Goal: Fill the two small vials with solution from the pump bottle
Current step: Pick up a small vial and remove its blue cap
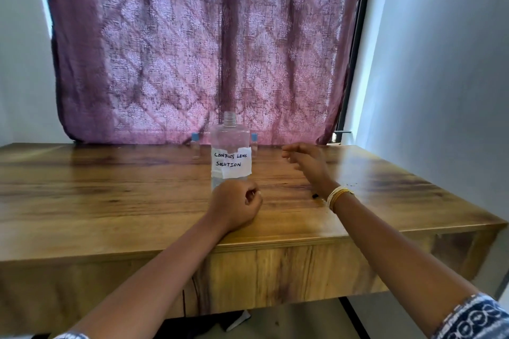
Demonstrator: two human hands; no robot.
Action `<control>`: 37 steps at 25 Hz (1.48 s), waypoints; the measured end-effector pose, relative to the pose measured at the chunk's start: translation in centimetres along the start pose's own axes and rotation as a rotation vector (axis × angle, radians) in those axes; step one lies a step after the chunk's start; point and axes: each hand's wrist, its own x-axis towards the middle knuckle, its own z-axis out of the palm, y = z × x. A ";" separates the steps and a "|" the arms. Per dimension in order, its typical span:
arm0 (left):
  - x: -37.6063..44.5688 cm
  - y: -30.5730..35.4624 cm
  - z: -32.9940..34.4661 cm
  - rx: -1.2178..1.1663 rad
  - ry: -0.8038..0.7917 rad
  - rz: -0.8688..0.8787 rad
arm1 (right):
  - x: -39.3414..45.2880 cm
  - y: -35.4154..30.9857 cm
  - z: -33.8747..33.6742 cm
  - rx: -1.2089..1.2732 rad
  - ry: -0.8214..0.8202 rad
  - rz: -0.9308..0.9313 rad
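A clear plastic bottle (230, 151) stands upright mid-table, its neck uncapped, with a white label reading "contact lens solution". Two small clear vials with blue caps stand behind it: one vial (195, 146) to its left, the other vial (254, 144) to its right, partly hidden by the bottle. My left hand (234, 205) rests on the table just in front of the bottle's base, fingers curled into a loose fist, apparently empty. My right hand (307, 161) hovers to the right of the bottle, blurred, fingers apart and empty, with bangles on the wrist.
The wooden table (110, 187) runs from the near edge back to a purple patterned curtain (192, 49). A small dark object (315, 196) lies on the table under my right wrist. White walls stand on both sides.
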 end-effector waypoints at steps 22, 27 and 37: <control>4.9 -1.9 0.9 -0.173 -0.233 -0.275 | 1.2 3.5 2.6 -0.341 -0.233 0.057; 7.6 -0.2 4.1 -0.172 -0.269 -0.229 | 2.8 4.9 0.1 -0.353 -0.147 0.092; 6.4 -5.0 2.8 0.126 -0.385 -0.299 | -0.9 3.9 3.1 -0.447 0.375 -0.253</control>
